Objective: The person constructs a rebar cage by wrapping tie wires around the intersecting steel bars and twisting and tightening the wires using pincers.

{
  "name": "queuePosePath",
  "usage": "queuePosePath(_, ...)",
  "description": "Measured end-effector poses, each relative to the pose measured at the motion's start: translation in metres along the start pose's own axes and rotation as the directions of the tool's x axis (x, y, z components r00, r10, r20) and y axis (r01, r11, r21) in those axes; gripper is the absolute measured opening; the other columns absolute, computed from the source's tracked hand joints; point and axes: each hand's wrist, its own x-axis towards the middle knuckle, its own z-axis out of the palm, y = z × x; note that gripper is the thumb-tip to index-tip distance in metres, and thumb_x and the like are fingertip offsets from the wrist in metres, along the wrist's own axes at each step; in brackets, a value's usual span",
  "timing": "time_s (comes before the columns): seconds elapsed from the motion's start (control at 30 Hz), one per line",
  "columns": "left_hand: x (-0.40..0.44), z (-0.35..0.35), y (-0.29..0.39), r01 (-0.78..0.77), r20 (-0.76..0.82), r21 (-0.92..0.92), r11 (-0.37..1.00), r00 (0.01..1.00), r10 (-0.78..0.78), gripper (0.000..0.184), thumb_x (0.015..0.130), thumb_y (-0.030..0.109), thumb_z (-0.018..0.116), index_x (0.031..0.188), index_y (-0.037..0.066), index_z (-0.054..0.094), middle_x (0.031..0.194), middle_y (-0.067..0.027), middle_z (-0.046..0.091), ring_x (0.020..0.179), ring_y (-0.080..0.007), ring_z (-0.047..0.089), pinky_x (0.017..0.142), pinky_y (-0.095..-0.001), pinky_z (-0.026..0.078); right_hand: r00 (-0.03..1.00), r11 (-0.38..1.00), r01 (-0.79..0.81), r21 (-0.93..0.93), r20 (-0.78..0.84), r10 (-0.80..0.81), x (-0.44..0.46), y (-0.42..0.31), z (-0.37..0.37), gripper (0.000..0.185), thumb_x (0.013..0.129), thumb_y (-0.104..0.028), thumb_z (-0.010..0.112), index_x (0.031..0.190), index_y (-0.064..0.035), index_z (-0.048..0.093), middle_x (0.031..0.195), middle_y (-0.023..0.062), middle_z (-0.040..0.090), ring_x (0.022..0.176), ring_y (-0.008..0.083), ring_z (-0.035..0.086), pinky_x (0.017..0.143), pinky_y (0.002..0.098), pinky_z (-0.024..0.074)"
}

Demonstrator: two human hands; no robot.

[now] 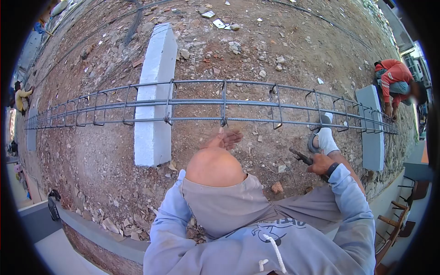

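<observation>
The left hand (pixel 224 139), fingers loosely spread, is just beside the long grey steel rebar cage (pixel 224 101); contact is unclear. The right hand (pixel 322 164) is closed around dark metal pliers (pixel 302 157), below the cage, which lies across white rectangular blocks (pixel 153 133) on rubble-strewn brown ground (pixel 101 169).

1. Rebar cage (pixel 206 102): runs left to right across three blocks, above the ground (pixel 91 169).
2. Blocks: far left (pixel 31 139), left of centre (pixel 152 142), right (pixel 373 153).
3. People: one near each end, left (pixel 21 98) and right (pixel 397 73).
</observation>
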Motion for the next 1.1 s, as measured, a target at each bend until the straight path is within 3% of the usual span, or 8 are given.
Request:
queuePosePath(0.13,0.006,0.010,-0.002,-0.152,0.044,-0.272,0.950,0.984,0.170,0.053,0.095,0.051,0.040,0.115,0.005,0.057,0.117,-0.0160,0.060,0.113,-0.0280,0.057,0.099,-0.0432,0.043,0.996,0.997,-0.005,0.082,-0.091,0.012,-0.083,-0.060,-0.052,0.037,0.072,-0.031,0.064,0.084,0.0050,0.062,0.071,0.0205,0.064,0.074,0.0318,0.066,0.070,0.0420,0.0500)
queuePosePath(0.17,0.008,0.007,-0.006,-0.184,0.052,-0.264,0.947,0.977,0.205,0.050,0.095,0.050,0.041,0.108,0.006,0.059,0.113,-0.0155,0.062,0.110,-0.0281,0.058,0.098,-0.0434,0.044,1.000,0.987,-0.021,0.161,-0.012,0.023,-0.096,-0.077,-0.065,0.035,0.073,-0.020,0.063,0.099,0.0033,0.061,0.076,0.0158,0.066,0.072,0.0267,0.066,0.066,0.0388,0.0514)
queuePosePath(0.27,0.008,0.004,-0.007,-0.197,0.045,-0.265,0.944,0.975,0.217,0.043,0.094,0.048,0.047,0.089,0.007,0.059,0.092,-0.0112,0.064,0.094,-0.0257,0.064,0.091,-0.0425,0.049,0.985,0.604,0.020,0.796,0.089,-0.151,-0.099,-0.085,-0.051,0.045,0.073,-0.009,0.061,0.117,0.0015,0.054,0.091,0.0109,0.067,0.071,0.0201,0.065,0.062,0.0335,0.0519)
queuePosePath(0.37,0.007,0.005,-0.003,-0.175,-0.037,-0.223,0.959,0.985,0.171,0.040,0.093,0.046,0.051,0.082,0.008,0.058,0.071,-0.0047,0.059,0.072,-0.0200,0.063,0.076,-0.0370,0.053,0.948,0.461,0.135,0.877,0.021,-0.318,-0.089,-0.126,-0.048,0.065,0.072,-0.003,0.058,0.135,-0.0023,0.041,0.104,0.0077,0.064,0.075,0.0156,0.064,0.059,0.0291,0.0513)
queuePosePath(0.57,-0.007,0.002,0.009,-0.154,-0.195,0.083,0.985,0.966,0.168,0.037,0.094,0.041,0.055,0.080,0.007,0.060,0.059,-0.0013,0.053,0.055,-0.0135,0.053,0.053,-0.0276,0.043,0.850,0.744,0.513,0.427,-0.370,-0.374,-0.048,-0.191,-0.027,0.083,0.069,-0.001,0.056,0.146,-0.0097,0.028,0.121,0.0231,0.055,0.097,0.0297,0.061,0.086,0.0341,0.0492)
queuePosePath(0.67,-0.011,0.007,0.013,-0.139,-0.201,0.177,0.974,0.964,0.174,0.036,0.093,0.039,0.056,0.081,0.006,0.061,0.059,-0.0026,0.055,0.055,-0.0136,0.053,0.052,-0.0272,0.043,0.823,0.795,0.501,0.341,-0.471,-0.317,-0.032,-0.203,-0.009,0.086,0.066,-0.002,0.055,0.147,-0.0107,0.027,0.126,0.0252,0.051,0.111,0.0345,0.054,0.097,0.0346,0.0409)
queuePosePath(0.87,-0.022,0.016,0.027,-0.121,-0.181,0.271,0.955,0.968,0.175,0.032,0.091,0.034,0.058,0.081,0.004,0.063,0.062,-0.0036,0.058,0.054,-0.0117,0.055,0.050,-0.0252,0.042,0.896,0.698,0.436,0.568,-0.346,-0.278,-0.025,-0.217,-0.006,0.082,0.067,-0.003,0.056,0.145,-0.0079,0.031,0.133,0.0247,0.048,0.122,0.0338,0.049,0.101,0.0330,0.0370)
queuePosePath(1.1,-0.026,0.021,0.036,-0.134,-0.156,0.317,0.939,0.969,0.191,0.031,0.090,0.032,0.059,0.083,0.002,0.065,0.066,-0.0046,0.061,0.057,-0.0124,0.057,0.053,-0.0261,0.045,0.879,0.716,0.463,0.523,-0.376,-0.294,-0.025,-0.224,-0.006,0.081,0.067,-0.004,0.057,0.144,-0.0065,0.031,0.134,0.0252,0.046,0.123,0.0321,0.048,0.100,0.0323,0.0375)
